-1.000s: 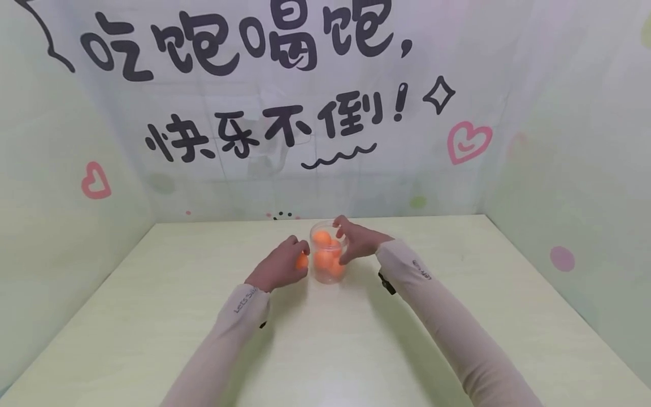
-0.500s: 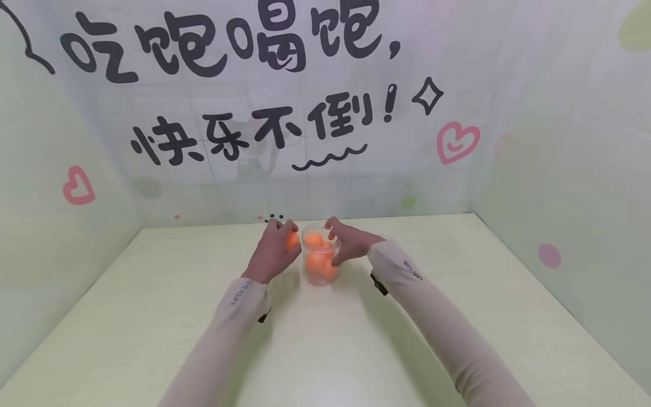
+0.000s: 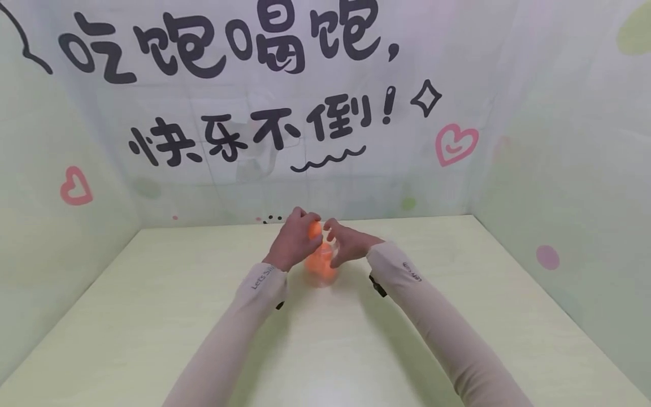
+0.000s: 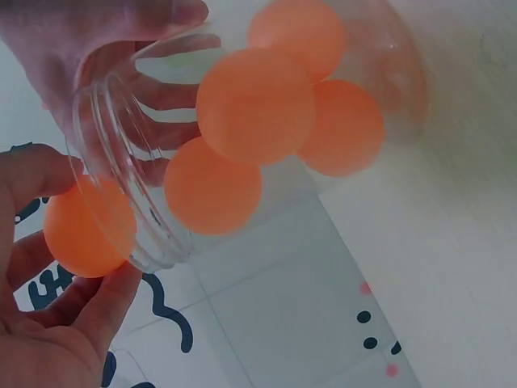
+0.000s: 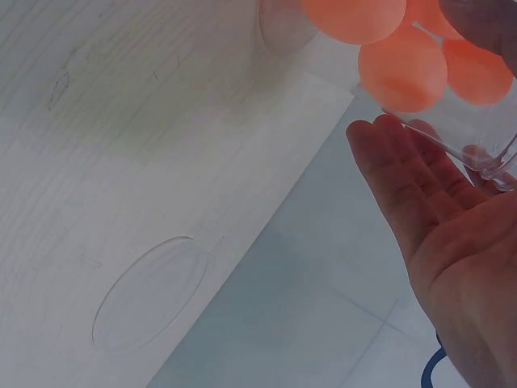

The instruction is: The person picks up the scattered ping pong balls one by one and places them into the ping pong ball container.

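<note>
A clear plastic jar [image 3: 321,281] stands upright near the back of the table, with several orange balls [image 4: 255,107] inside it. My left hand [image 3: 294,242] pinches another orange ball [image 4: 87,228] between thumb and fingers. That ball is right at the jar's open mouth, overlapping the rim in the left wrist view. From the right side, my right hand [image 3: 352,243] holds the jar, its fingers [image 5: 404,174] reaching along the far wall and the thumb on the near side. In the head view my left hand covers part of the jar's top.
A thin clear round disc, like a lid [image 5: 152,295], lies flat on the pale table [image 3: 325,339] near its back edge. Behind the table hangs a printed backdrop [image 3: 244,192], and light panels [image 3: 559,186] close off both sides.
My left hand has carried its orange ball upward, then right, from beside the jar to its mouth. The right hand has stayed on the jar. The head view has shifted slightly.
</note>
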Action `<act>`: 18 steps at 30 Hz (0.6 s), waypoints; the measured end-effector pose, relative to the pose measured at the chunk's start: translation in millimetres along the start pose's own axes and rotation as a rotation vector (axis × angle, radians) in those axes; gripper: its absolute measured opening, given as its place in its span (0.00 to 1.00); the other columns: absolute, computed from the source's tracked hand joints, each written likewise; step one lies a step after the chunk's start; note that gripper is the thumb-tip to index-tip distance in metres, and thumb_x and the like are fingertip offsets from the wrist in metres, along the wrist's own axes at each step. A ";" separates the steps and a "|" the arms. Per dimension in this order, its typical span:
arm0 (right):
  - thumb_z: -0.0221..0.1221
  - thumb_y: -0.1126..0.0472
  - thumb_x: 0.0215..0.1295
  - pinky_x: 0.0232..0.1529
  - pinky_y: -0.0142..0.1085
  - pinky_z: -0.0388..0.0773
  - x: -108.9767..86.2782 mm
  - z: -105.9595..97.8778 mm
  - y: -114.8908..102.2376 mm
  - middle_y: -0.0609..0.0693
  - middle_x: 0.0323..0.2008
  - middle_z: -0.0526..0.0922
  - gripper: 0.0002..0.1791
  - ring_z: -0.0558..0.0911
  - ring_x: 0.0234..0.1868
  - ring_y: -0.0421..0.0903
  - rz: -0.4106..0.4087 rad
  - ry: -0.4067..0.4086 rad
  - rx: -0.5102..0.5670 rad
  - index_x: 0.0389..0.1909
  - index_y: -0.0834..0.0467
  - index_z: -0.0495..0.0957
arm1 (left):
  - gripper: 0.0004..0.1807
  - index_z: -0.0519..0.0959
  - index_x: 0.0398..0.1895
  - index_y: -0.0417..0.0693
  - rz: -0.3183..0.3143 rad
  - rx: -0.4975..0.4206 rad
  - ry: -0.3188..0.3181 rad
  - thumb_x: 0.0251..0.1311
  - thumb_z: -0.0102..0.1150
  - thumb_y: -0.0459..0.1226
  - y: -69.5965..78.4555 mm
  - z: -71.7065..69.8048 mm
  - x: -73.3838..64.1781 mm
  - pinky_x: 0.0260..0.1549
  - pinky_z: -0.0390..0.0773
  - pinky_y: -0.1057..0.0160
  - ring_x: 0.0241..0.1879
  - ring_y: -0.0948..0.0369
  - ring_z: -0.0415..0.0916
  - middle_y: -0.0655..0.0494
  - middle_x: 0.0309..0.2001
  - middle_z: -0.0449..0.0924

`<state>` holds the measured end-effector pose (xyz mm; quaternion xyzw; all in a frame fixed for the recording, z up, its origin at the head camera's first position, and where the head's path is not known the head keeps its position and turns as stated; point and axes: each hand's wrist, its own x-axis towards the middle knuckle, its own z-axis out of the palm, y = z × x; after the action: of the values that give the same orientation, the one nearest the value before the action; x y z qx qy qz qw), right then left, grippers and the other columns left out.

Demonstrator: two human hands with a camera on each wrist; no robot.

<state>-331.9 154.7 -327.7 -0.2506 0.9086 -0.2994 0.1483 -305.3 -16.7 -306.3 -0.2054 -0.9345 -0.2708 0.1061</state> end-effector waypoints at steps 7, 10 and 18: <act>0.68 0.69 0.46 0.52 0.39 0.71 0.5 0.7 1.1 0.56 0.55 0.70 0.41 0.73 0.52 0.50 -0.050 0.017 -0.014 0.60 0.60 0.55 | 0.17 0.76 0.47 0.39 -0.014 -0.027 -0.036 0.56 0.61 0.38 5.9 7.0 7.9 0.36 0.77 0.62 0.38 0.54 0.72 0.44 0.44 0.72; 0.68 0.69 0.47 0.57 0.41 0.69 1.3 0.3 0.3 0.55 0.58 0.69 0.42 0.71 0.56 0.51 -0.048 0.014 -0.021 0.61 0.60 0.54 | 0.17 0.77 0.46 0.39 -0.032 -0.031 -0.068 0.57 0.60 0.40 6.5 8.6 10.1 0.35 0.77 0.62 0.37 0.54 0.72 0.46 0.43 0.72; 0.67 0.68 0.47 0.58 0.42 0.70 3.4 0.9 2.7 0.55 0.58 0.69 0.44 0.72 0.56 0.53 -0.041 0.012 -0.032 0.63 0.60 0.53 | 0.17 0.79 0.48 0.40 -0.067 -0.008 -0.133 0.57 0.57 0.39 5.4 11.7 13.5 0.36 0.76 0.62 0.38 0.55 0.71 0.48 0.42 0.72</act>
<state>-335.4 154.3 -330.4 -0.2696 0.9088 -0.2894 0.1325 -315.9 -1.7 -309.4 -0.1918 -0.9448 -0.2636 0.0338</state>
